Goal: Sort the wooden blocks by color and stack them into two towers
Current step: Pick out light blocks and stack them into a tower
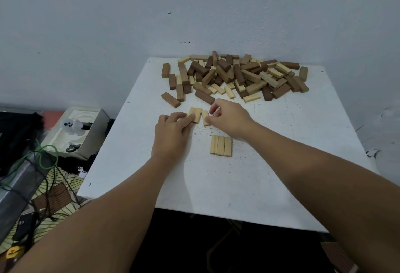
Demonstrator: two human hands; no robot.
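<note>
So far we have barely begun: three light blocks [221, 145] lie flush side by side at the table's [281, 164] centre as one finished layer, and no dark tower exists yet. At 12 o'clock of that layer we are assembling a second trio; our left hand [171, 134] presses relaxed fingers against a pair of light blocks [195, 115], while our right hand [229, 119] pinches a third light block [205, 118] just beside them. Nearly everything remains in the mixed pile [236, 77] at the far edge, 12 to 1 o'clock. We can read no writing or brand anywhere
</note>
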